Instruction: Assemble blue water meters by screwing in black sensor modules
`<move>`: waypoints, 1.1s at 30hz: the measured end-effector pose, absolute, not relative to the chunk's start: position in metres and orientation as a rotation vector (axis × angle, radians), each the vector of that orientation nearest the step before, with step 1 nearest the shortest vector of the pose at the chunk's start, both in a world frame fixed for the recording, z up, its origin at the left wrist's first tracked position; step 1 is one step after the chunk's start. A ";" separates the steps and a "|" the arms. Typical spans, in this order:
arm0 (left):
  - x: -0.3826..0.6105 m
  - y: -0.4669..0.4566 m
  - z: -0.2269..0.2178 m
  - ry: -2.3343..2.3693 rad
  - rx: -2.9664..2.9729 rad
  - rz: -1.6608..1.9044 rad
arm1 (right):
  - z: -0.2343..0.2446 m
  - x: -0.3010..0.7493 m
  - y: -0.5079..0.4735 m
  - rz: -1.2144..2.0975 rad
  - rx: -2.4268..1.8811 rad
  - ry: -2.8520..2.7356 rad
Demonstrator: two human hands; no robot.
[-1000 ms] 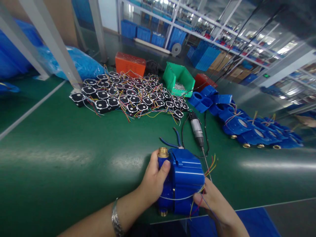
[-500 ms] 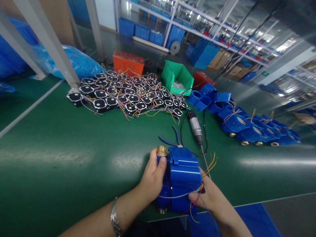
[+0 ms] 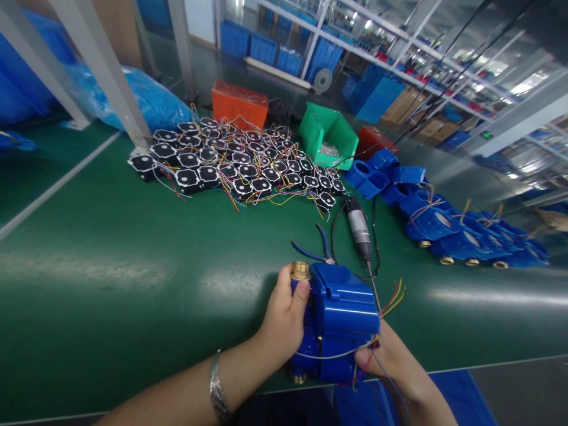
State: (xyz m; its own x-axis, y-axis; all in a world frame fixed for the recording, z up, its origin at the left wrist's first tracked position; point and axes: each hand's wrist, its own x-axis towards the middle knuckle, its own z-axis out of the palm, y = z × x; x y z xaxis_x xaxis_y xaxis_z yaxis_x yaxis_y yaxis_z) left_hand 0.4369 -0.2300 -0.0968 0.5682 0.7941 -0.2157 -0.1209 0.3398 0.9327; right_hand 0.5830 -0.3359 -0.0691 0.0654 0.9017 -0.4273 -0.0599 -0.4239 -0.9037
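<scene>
A blue water meter (image 3: 348, 310) with brass threaded ends is held near the table's front edge. My left hand (image 3: 286, 313) wraps its pipe side, thumb just below the upper brass end. On the other side my right hand (image 3: 381, 355) grips the blue housing, thumb in front and the other fingers hidden behind it. Loose coloured wires (image 3: 394, 299) stick out at the right, and a white wire crosses the front. Behind the meter lie blue-handled pliers (image 3: 326, 245) and an electric screwdriver (image 3: 359, 228), its long shaft pointing towards my right hand.
Many black square modules (image 3: 242, 171) with tangled wires cover the back of the green table (image 3: 110, 284). A green bin (image 3: 331, 136) of small metal parts and an orange box (image 3: 239, 105) stand behind. More blue meters (image 3: 470, 239) line the right side. A grey post (image 3: 104, 71) rises at left.
The whole view has shifted a little, so most things appear further right. The meter seems turned slightly in my hands; both hands keep their hold.
</scene>
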 end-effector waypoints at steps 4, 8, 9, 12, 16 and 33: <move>0.436 -0.230 -0.095 0.740 1.045 0.692 | -0.070 0.582 -0.337 1.455 -1.560 -0.852; 0.435 -0.231 -0.094 0.705 1.047 0.684 | -0.072 0.580 -0.342 1.453 -1.581 -0.734; 0.435 -0.231 -0.094 0.695 1.062 0.689 | -0.073 0.579 -0.344 1.430 -1.591 -0.707; 0.435 -0.232 -0.095 0.693 1.095 0.705 | -0.076 0.579 -0.347 1.378 -1.600 -0.739; 0.435 -0.231 -0.096 0.696 1.062 0.700 | -0.080 0.583 -0.347 1.394 -1.577 -0.806; 0.436 -0.232 -0.094 0.728 1.124 0.683 | -0.079 0.592 -0.347 1.414 -1.645 -0.937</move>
State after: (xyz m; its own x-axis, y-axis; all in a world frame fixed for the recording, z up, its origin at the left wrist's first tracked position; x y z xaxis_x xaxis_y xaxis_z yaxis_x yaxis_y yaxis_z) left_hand 0.4361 -0.2317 -0.0936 0.5893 0.7906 -0.1665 -0.1158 0.2866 0.9510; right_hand 0.5917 -0.3466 -0.0792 0.1179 0.8930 -0.4344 0.0524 -0.4424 -0.8953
